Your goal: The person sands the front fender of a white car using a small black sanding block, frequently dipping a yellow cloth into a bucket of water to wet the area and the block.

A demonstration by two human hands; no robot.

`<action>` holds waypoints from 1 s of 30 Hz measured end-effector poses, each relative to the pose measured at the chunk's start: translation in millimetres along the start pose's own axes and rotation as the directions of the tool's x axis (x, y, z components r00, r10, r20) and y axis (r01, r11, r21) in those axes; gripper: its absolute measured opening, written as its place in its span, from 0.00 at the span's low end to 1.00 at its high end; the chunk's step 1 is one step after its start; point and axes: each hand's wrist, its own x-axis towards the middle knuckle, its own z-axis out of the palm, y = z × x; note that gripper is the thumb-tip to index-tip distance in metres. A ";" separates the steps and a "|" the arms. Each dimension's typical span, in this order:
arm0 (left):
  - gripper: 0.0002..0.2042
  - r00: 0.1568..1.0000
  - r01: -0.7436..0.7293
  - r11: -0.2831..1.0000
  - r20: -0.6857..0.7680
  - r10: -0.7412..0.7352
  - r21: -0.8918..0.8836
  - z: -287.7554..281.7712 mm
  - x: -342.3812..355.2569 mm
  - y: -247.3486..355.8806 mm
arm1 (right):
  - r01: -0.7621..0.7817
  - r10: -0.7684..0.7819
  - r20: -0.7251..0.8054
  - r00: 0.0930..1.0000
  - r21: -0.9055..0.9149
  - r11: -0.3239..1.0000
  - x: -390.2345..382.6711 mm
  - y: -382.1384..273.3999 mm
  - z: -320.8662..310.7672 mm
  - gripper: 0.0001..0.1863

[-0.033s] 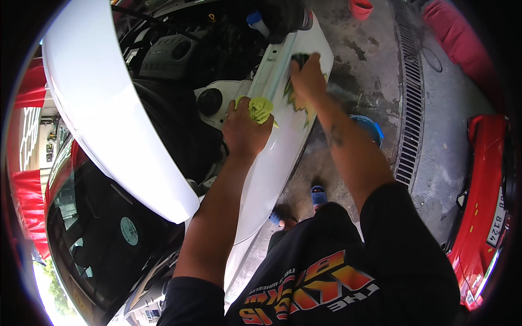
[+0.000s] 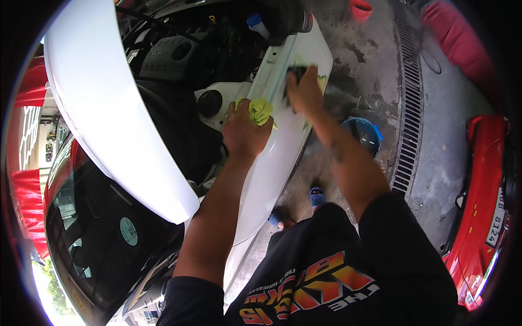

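My left hand (image 2: 244, 130) is closed on a crumpled yellow-green cloth (image 2: 261, 111) and rests at the inner edge of a white car fender (image 2: 276, 163). Farther along, my right hand (image 2: 305, 93) grips a dark block (image 2: 296, 71), which looks like a sanding block, pressed against the fender. Motion blurs this hand, and its fingers partly cover the block. Around it, a patch with yellow-green and dark edges (image 2: 322, 81) shows on the white paint.
The raised white hood (image 2: 109, 103) stands left of my arms, beside the open engine bay (image 2: 168, 57). A blue bucket (image 2: 375, 130) sits on the floor beyond my right forearm. Farther off are a drain grate (image 2: 411, 103), a red bucket (image 2: 360, 10) and a red bumper (image 2: 478, 217).
My right hand has slid the block a little toward me along the fender. More of the blue bucket shows past my forearm. My left hand has stayed in place.
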 end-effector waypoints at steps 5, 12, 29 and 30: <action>0.25 0.999 0.030 0.999 0.035 -0.029 -0.023 -6.1 -2.9 -7.5 | 0.128 -0.120 0.155 0.981 -0.044 0.991 -55.5 14.2 10.2 0.32; 0.29 0.995 0.073 0.997 0.066 -0.073 0.008 -5.3 5.5 5.8 | 0.070 -0.070 -0.012 0.997 0.005 0.998 -3.7 16.0 0.8 0.29; 0.27 0.998 0.004 0.997 0.065 -0.010 0.077 -10.9 -2.3 -7.6 | 0.211 -0.207 0.057 0.977 -0.066 0.975 -47.2 13.6 18.2 0.34; 0.26 0.999 -0.028 0.993 -0.011 0.030 0.118 -1.5 -3.5 -13.8 | 0.112 -0.111 0.035 0.993 -0.051 0.992 -6.2 5.0 8.2 0.34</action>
